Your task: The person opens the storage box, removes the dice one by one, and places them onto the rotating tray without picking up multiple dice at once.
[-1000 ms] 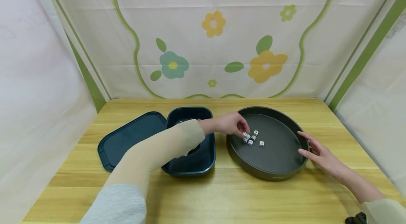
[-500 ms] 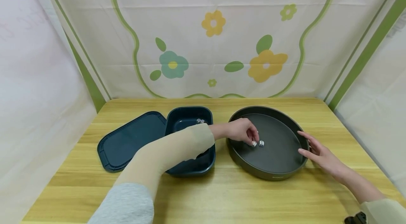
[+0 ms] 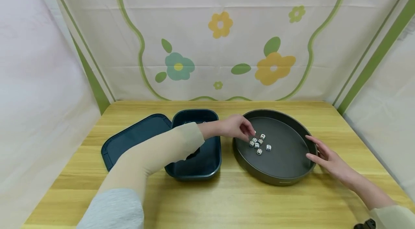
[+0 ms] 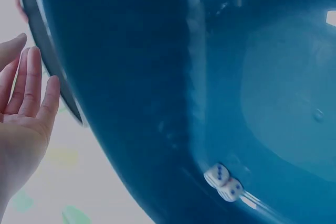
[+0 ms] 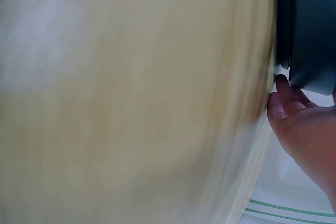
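Note:
My left hand [image 3: 236,127] hovers over the left side of a round dark baking pan [image 3: 285,157], its thumb and fingers apart. In the left wrist view the fingers extend with nothing between them. Just past the fingertips, several white dice [image 3: 257,145] lie loosely grouped in the pan, one partly hidden behind the fingers. My right hand [image 3: 334,162] grips the pan's right rim, with thumb and index finger over the edge. Under my left forearm stands a dark blue rectangular container [image 3: 212,171]; two dice [image 4: 223,182] lie inside it.
A dark blue lid [image 3: 136,140] lies on the wooden table [image 3: 227,200] left of the container, partly covered by my sleeve. A white flowered cloth [image 3: 194,34] hangs along the table's back edge. A small black object [image 3: 364,224] shows at my right cuff.
My left hand moved right, set a die down near the front of the group, let it go, and drew back left. My right hand stayed at the pan's rim.

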`<state>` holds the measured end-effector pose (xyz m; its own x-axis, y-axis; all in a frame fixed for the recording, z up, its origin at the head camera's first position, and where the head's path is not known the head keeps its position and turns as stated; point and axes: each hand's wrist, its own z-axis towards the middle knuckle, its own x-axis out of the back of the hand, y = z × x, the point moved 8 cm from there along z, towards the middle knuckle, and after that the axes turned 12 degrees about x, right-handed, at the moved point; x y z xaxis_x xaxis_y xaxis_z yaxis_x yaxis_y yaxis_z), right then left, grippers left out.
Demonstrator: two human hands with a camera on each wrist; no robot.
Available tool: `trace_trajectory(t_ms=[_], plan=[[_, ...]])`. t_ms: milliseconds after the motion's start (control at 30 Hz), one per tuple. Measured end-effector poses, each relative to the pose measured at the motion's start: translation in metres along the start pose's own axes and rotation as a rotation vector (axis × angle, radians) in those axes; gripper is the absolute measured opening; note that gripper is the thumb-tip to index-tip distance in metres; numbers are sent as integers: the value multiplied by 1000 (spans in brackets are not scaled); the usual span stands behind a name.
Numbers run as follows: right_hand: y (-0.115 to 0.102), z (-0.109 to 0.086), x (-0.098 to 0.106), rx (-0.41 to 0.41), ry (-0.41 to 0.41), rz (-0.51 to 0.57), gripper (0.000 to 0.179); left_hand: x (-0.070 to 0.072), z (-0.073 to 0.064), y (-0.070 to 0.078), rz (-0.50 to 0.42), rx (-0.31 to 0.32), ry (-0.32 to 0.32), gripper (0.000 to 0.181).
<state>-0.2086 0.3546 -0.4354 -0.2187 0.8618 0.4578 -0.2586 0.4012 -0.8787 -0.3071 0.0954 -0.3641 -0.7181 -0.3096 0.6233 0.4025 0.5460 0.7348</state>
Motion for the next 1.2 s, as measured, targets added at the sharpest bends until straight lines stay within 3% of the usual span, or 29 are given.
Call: trace_trajectory(t_ms=[167,400,600,700,933,1200], plan=[[0,0,0,-2,-3,-2,67,17,-22,-9,-15,4,40,23],[-1,-1,1,-3,-2,-4,67,46,-56,-31,-38,18,163,20],[0,0,1,7,7,-10,67,66,-80,-56,-115,33,234,22],[0,0,0,8,5,-10,67,74,-89,-73,-132,83,274,25],[-1,0,1,0,2,12,66,82,-97,-105,-96,174,339,28],[-2,0,1,-9,2,0,66,76,-92,-126,22,263,335,39]])
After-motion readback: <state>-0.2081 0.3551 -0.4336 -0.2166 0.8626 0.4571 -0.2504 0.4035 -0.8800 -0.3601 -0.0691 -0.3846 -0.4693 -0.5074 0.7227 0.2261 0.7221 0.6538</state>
